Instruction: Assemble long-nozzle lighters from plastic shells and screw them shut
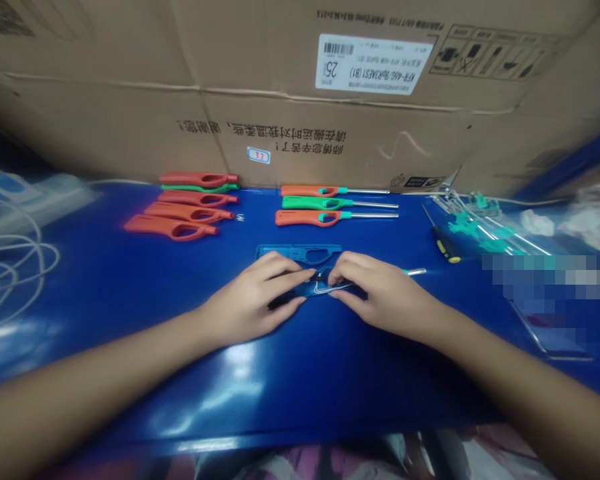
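My left hand [253, 293] is closed with thumb and fingers around the left end of a blue lighter shell [305, 289]. My right hand [380, 287] is closed at the other end of the same shell, its fingertips at a small black part and thin white wires [320, 289] lying in it. A metal lighter tube [418, 271] sticks out beyond my right hand. Both hands hide much of the shell. Just behind them lies a second blue shell half [300, 253], its inner side facing up.
Several orange, red and green lighter shells [173, 227] lie at the back left. Three lighters with metal tubes [307, 218] are at back centre. To the right are a screwdriver [445, 245] and teal parts with rods [467, 227]. A cardboard box [260, 107] walls the back; white cable [40, 267] coils left.
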The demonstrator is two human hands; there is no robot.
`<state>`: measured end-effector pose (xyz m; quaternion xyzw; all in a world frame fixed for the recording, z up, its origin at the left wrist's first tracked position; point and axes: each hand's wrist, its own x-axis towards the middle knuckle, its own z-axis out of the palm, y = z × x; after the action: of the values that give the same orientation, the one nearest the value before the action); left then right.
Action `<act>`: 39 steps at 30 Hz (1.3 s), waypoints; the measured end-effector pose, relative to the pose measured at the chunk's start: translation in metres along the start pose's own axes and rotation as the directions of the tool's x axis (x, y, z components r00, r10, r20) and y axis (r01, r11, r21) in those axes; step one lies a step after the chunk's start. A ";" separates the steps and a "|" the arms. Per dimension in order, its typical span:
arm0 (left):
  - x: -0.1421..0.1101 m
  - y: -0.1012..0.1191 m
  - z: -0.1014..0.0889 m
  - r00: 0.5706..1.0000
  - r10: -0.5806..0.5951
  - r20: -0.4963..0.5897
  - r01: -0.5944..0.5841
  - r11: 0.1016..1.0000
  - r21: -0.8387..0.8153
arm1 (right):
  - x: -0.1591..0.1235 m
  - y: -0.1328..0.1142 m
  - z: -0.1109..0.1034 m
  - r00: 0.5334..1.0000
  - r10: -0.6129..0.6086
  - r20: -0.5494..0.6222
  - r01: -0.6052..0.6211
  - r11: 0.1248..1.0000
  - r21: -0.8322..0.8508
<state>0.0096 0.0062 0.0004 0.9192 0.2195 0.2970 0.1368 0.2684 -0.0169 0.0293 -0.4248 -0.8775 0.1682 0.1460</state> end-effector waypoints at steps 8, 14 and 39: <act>0.001 0.002 0.000 1.000 0.008 -0.028 -0.008 1.000 -0.005 | -0.002 -0.004 0.001 1.000 -0.012 -0.004 0.012 0.994 -0.112; 0.000 0.002 0.000 1.000 0.017 -0.017 -0.017 1.000 -0.020 | 0.000 -0.003 0.004 1.000 0.013 -0.007 -0.013 1.000 -0.026; 0.002 0.002 -0.003 0.981 -0.062 0.183 0.071 0.997 -0.040 | 0.001 0.008 -0.001 0.987 -0.163 0.002 0.160 0.964 -0.211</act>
<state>0.0097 0.0062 0.0047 0.9312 0.2298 0.2121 0.1874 0.2738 -0.0114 0.0268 -0.3663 -0.9209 0.0587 0.1199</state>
